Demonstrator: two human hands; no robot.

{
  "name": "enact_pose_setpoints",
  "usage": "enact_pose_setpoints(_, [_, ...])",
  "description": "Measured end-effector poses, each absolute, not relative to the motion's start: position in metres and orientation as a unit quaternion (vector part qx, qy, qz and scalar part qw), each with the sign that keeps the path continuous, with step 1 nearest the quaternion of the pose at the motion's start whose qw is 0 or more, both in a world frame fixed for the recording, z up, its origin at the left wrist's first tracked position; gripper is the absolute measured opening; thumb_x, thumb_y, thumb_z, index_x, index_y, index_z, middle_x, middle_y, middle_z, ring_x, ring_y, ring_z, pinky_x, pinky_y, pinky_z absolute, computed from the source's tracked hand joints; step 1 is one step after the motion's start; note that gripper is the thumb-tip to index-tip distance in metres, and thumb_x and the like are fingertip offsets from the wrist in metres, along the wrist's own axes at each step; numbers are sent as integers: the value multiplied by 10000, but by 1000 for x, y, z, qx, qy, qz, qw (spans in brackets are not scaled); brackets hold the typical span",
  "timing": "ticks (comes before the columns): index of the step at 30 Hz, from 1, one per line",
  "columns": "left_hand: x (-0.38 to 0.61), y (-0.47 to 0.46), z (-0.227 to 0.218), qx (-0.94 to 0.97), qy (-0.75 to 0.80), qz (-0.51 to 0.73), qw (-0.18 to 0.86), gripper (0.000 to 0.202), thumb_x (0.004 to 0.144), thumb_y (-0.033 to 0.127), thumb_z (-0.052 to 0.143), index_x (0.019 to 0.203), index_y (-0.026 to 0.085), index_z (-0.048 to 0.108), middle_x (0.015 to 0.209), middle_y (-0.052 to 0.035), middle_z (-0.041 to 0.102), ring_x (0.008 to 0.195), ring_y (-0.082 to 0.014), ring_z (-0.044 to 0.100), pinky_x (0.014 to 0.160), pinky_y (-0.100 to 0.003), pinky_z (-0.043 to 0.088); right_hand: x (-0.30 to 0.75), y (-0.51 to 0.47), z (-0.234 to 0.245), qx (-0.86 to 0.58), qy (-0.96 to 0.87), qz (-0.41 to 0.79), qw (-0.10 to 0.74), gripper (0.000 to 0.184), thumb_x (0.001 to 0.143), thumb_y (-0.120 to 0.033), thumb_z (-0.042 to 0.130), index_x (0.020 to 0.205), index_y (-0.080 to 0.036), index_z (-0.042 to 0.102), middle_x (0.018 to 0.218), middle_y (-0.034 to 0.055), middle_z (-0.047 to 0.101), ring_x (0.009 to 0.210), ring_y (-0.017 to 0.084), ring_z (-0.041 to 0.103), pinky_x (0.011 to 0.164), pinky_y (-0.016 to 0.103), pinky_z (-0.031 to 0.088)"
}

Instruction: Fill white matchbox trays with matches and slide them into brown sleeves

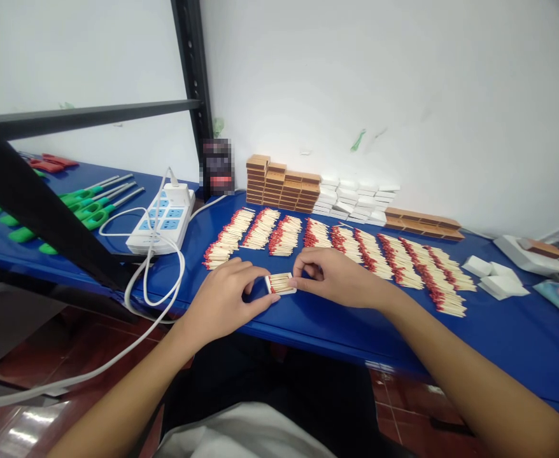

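Observation:
A small white matchbox tray (280,284) filled with red-tipped matches lies near the front edge of the blue table (499,337). My left hand (226,296) curls around the tray's left end, fingers pinching it. My right hand (337,275) presses its fingertips against the tray's right end. Just behind both hands, rows of loose red-tipped matches (379,254) stretch across the table.
Brown matchbox sleeves (282,184) and white trays (356,198) are stacked by the wall. A white power strip (162,219) with its cable sits left, beside green-handled lighters (93,203). More white trays (499,277) lie right. A black shelf post (193,83) stands behind.

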State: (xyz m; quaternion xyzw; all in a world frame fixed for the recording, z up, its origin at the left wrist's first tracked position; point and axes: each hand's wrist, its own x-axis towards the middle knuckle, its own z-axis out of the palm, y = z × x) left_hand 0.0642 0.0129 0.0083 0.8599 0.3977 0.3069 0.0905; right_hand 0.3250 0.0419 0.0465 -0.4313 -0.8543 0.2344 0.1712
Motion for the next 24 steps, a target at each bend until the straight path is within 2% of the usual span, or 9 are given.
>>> enact_pose_setpoints(4, [64,12,8,858,399,310,90,219,969,409,805,1061,214,765,768,16,633,756,-187,568,704,-326,389,322,40,47,-425,-855,242,173,107,922,-243,710,830,-200,676,735,-32,527,675,134,489,628,287,348])
enact_pose_setpoints(9, [64,12,8,859,398,310,90,228,969,424,803,1048,214,763,767,16,630,763,-190,567,702,-330,389,319,40,44,-431,-842,265,187,66,903,-241,728,884,-208,675,720,-53,484,655,128,465,613,285,341])
enact_pose_setpoints(15, [64,13,8,859,397,311,89,232,968,415,806,1080,216,768,770,17,630,758,-187,566,701,-329,391,319,43,37,-429,-814,321,226,168,910,-322,769,995,-221,665,734,-70,456,644,122,431,599,275,347])
enact_pose_setpoints(17, [64,13,8,859,397,311,88,233,967,417,807,1080,216,771,767,15,628,759,-189,569,705,-327,393,319,46,35,-433,-817,289,248,125,948,-335,740,972,-221,695,714,-62,441,640,130,431,607,283,353])
enact_pose_setpoints(20, [65,13,7,857,401,311,93,223,959,405,815,1078,220,778,754,16,620,757,-190,570,706,-324,397,320,53,31,-449,-832,175,276,105,997,-283,685,968,-214,759,763,-19,513,688,149,492,657,302,380])
enact_pose_setpoints(24, [65,14,6,854,403,315,99,237,954,407,820,1092,219,780,761,16,628,763,-190,576,713,-326,409,322,64,25,-470,-838,98,262,110,1006,-239,684,994,-207,788,853,24,572,739,168,554,699,318,405])
